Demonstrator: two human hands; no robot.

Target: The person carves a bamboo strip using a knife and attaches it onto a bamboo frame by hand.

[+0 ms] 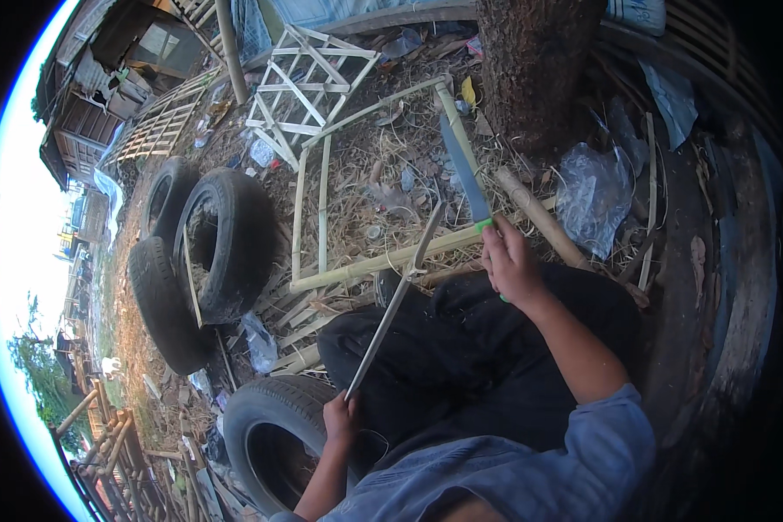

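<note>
My right hand (511,263) is closed round the green handle of a long-bladed knife (466,168), its blade pointing up and away from me. In my left hand (340,419) is the lower end of a thin bamboo strip (381,331). The strip slants up to the right across my dark trousers, and it is bent or notched partway along, near its far end. A bamboo frame (365,265) of several poles lies on the ground in front of my knees. The knife blade passes over its right side, apart from the strip.
Old tyres (237,239) stand at the left, with another tyre (274,435) close by my left arm. A lattice of pale bamboo strips (311,84) lies beyond the frame. A tree trunk (535,70) rises at the far right, near a clear plastic bag (593,196).
</note>
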